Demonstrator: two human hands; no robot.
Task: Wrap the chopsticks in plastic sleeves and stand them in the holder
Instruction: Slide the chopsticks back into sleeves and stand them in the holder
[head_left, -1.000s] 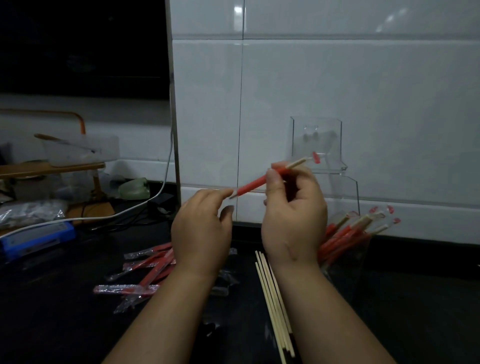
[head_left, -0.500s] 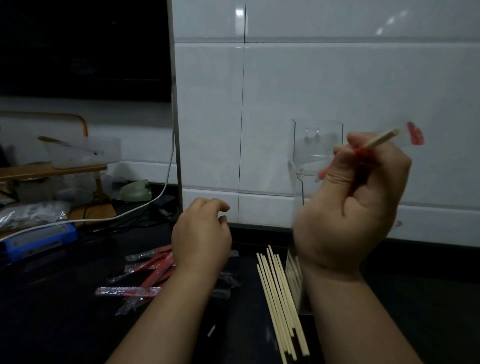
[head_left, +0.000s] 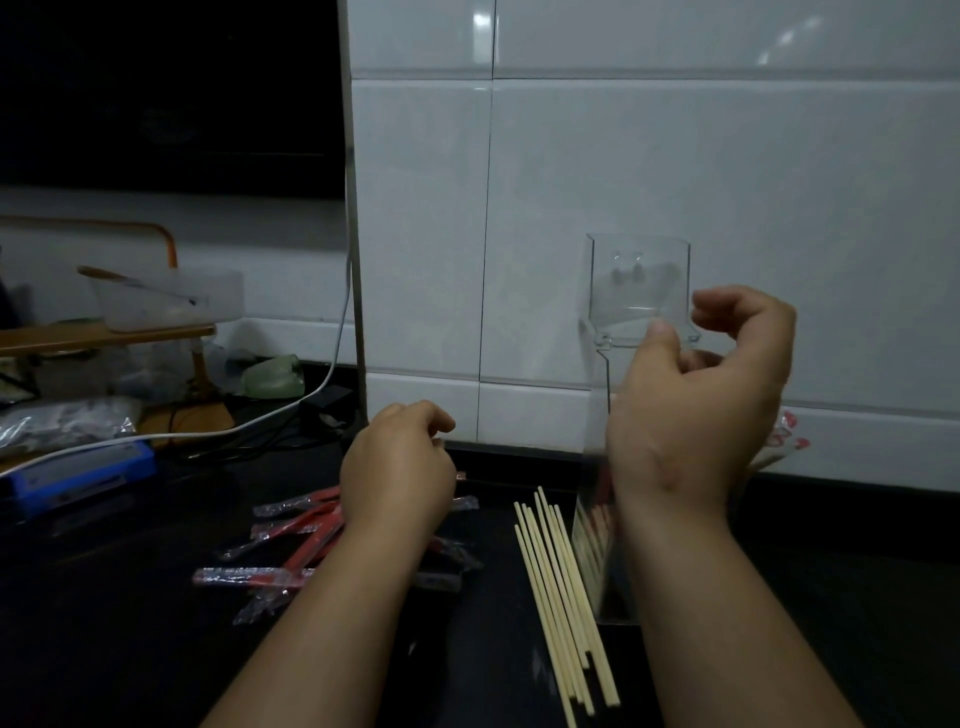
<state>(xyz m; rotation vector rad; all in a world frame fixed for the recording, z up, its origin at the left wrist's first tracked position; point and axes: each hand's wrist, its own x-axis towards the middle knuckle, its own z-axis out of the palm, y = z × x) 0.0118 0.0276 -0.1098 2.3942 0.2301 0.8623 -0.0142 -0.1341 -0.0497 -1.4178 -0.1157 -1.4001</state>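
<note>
The right hand (head_left: 696, 395) is hanging raised in the right-centre of the frame, just in front of the clear holder (head_left: 639, 280). Its fingers are bending only loosely, with an open gap between the thumb and the other fingers. It is relaxed and is grasping nothing.

The left hand (head_left: 397, 467) is hovering lower, near the centre of the frame, with its back to me. Its fingers are curling down loosely, and I am seeing nothing between them. It is not touching the worktop (head_left: 156, 649).

The holder is standing on the dark worktop against the white tiled wall (head_left: 571, 156). The wrapped chopsticks (head_left: 597, 519) are standing in its lower part and are showing through the clear wall. They are leaning toward the right, and some red ends are peeking out to the right of the right wrist.

The bare chopsticks (head_left: 561, 597) are lying in a loose bundle just left of the holder's base, running down toward the lower edge of the frame. The plastic sleeves (head_left: 291, 525), clear with red print, are lying in a pile under and to the left of the left hand.

At the left edge a blue object (head_left: 78, 473) is lying on the worktop. A white cable (head_left: 291, 410) is curving from there up along the wall.
</note>
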